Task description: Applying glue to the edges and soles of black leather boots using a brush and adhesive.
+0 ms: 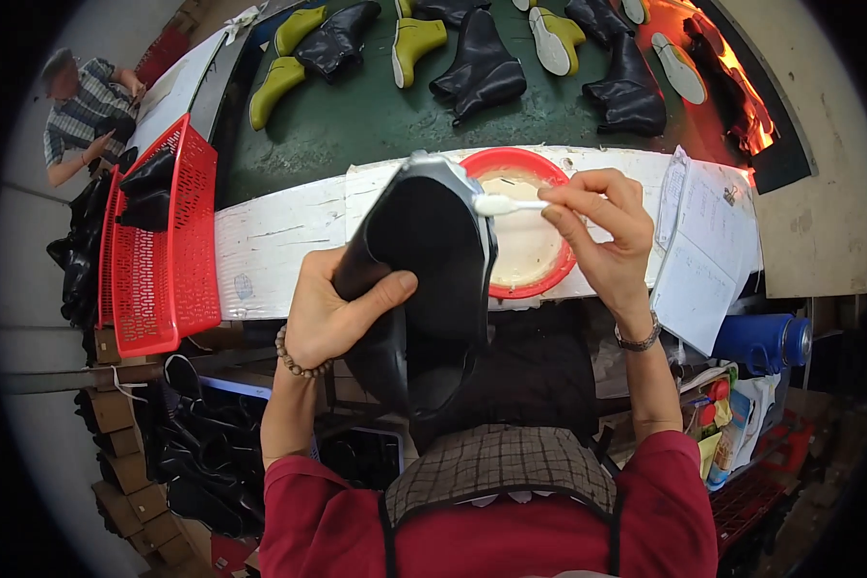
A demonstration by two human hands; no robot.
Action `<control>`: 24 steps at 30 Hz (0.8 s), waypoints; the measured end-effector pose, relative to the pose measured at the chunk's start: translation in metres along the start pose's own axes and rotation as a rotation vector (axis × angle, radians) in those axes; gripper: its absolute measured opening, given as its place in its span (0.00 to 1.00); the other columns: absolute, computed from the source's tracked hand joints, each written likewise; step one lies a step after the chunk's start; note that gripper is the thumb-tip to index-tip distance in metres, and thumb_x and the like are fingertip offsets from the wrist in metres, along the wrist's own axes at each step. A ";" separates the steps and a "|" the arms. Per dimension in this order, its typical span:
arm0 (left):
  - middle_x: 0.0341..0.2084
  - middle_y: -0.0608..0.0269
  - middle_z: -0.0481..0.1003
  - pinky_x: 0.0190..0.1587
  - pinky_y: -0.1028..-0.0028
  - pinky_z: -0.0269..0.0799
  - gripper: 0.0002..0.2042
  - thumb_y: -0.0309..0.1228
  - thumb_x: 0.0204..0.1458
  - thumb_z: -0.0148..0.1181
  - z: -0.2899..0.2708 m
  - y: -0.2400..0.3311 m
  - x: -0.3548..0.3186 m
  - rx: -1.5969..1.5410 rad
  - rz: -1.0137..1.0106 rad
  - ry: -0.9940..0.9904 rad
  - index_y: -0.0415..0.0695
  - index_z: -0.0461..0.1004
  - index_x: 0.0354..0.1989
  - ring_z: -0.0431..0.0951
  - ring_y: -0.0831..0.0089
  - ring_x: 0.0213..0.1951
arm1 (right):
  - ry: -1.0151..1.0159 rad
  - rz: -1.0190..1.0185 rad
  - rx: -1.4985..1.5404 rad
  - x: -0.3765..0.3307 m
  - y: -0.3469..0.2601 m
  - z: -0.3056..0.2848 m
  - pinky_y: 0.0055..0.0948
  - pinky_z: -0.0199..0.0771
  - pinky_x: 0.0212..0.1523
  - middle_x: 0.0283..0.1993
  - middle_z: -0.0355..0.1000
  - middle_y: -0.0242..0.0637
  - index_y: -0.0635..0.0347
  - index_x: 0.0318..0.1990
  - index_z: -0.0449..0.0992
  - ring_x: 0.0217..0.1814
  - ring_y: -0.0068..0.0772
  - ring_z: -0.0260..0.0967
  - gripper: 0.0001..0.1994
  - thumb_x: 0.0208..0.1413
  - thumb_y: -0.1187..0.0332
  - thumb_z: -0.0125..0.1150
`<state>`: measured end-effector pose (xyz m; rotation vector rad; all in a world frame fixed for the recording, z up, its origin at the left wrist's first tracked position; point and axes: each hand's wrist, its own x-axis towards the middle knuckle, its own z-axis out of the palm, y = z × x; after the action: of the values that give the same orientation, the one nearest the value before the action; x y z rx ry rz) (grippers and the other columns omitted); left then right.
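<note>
My left hand [342,308] is closed round a black leather boot [371,255], thumb over the rim of its shaft opening. The boot's far edge [424,166] has a whitish coating. My right hand [602,226] pinches the thin handle of a small brush [499,204] between thumb and fingers. The brush's white-coated head touches or nearly touches the boot's right edge. Behind the boot stands a red basin [561,276] with a creamy white paste or liquid inside, partly hidden by the boot and my right hand.
Black boots [482,72] and yellow-green soles [419,48] lie on a green conveyor, by a glowing heater [742,82]. A red basket [178,250] holds a boot at left, near another person [91,111]. Papers [703,250] and a blue flask [756,342] are at right.
</note>
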<state>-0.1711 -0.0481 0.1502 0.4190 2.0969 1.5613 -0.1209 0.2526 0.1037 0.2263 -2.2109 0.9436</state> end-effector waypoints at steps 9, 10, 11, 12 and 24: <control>0.29 0.67 0.81 0.36 0.78 0.73 0.08 0.26 0.56 0.69 -0.007 -0.005 0.012 0.033 0.128 0.369 0.33 0.81 0.38 0.76 0.82 0.32 | -0.104 0.270 0.393 -0.013 -0.005 0.022 0.23 0.66 0.32 0.36 0.74 0.33 0.63 0.42 0.84 0.34 0.23 0.68 0.10 0.54 0.71 0.74; 0.30 0.66 0.81 0.37 0.77 0.74 0.09 0.26 0.55 0.69 -0.007 -0.007 0.019 0.078 0.170 0.440 0.33 0.81 0.40 0.77 0.82 0.33 | -0.106 0.270 0.396 -0.013 -0.008 0.024 0.23 0.66 0.32 0.36 0.74 0.33 0.63 0.42 0.84 0.34 0.23 0.68 0.10 0.54 0.71 0.74; 0.32 0.62 0.83 0.40 0.75 0.76 0.14 0.30 0.53 0.71 -0.013 -0.014 0.030 0.112 0.163 0.463 0.32 0.80 0.42 0.79 0.78 0.35 | -0.145 0.351 0.392 -0.011 -0.012 0.026 0.22 0.66 0.32 0.37 0.74 0.33 0.65 0.44 0.83 0.35 0.22 0.69 0.11 0.55 0.70 0.73; 0.32 0.62 0.83 0.40 0.75 0.76 0.14 0.30 0.53 0.71 -0.022 -0.023 0.039 0.117 0.165 0.476 0.32 0.80 0.42 0.79 0.78 0.35 | -0.188 0.425 0.393 -0.008 -0.015 0.029 0.22 0.66 0.31 0.37 0.74 0.32 0.66 0.45 0.83 0.35 0.21 0.69 0.12 0.57 0.69 0.72; 0.70 0.39 0.58 0.68 0.31 0.47 0.77 0.57 0.20 0.84 -0.068 -0.132 -0.004 0.799 0.002 0.199 0.46 0.36 0.79 0.56 0.44 0.72 | -0.564 0.054 -0.683 -0.030 0.033 0.039 0.38 0.77 0.38 0.38 0.74 0.35 0.56 0.39 0.84 0.41 0.40 0.75 0.07 0.52 0.72 0.66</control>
<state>-0.1996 -0.1441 0.0407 0.5377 2.8231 0.7169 -0.1338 0.2463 0.0464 0.1147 -2.9227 0.0953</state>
